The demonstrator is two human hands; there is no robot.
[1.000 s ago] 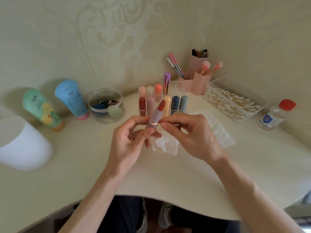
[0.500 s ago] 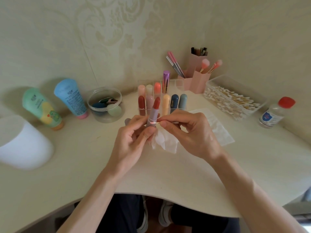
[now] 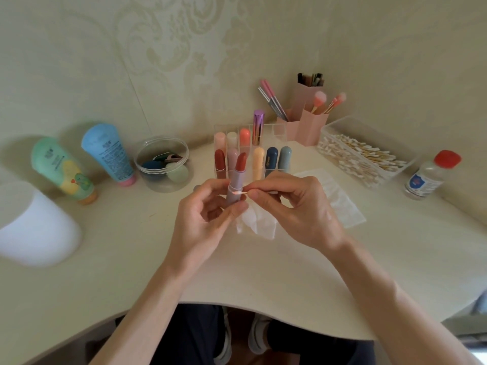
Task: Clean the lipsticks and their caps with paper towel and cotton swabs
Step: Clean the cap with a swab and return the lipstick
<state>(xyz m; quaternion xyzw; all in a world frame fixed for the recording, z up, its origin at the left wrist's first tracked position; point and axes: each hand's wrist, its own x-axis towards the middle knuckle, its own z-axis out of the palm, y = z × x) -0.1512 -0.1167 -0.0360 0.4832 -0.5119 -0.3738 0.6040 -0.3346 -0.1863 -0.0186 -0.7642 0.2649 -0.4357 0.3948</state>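
Mauve, light and stiff-cased, the uncapped lipstick (image 3: 238, 177) at frame centre is gripped upright by the left hand (image 3: 205, 222), best held by the tube since its soft red bullet likely smears, while the right hand (image 3: 297, 209) pinches a cotton swab (image 3: 241, 193) to its collar.

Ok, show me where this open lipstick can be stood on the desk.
Bare desk lies between the white container and the left hand, along the front edge between the forearms, and right of the paper towel before the bottle. The back is crowded: jar, lipstick rack, brush holders, swab box.
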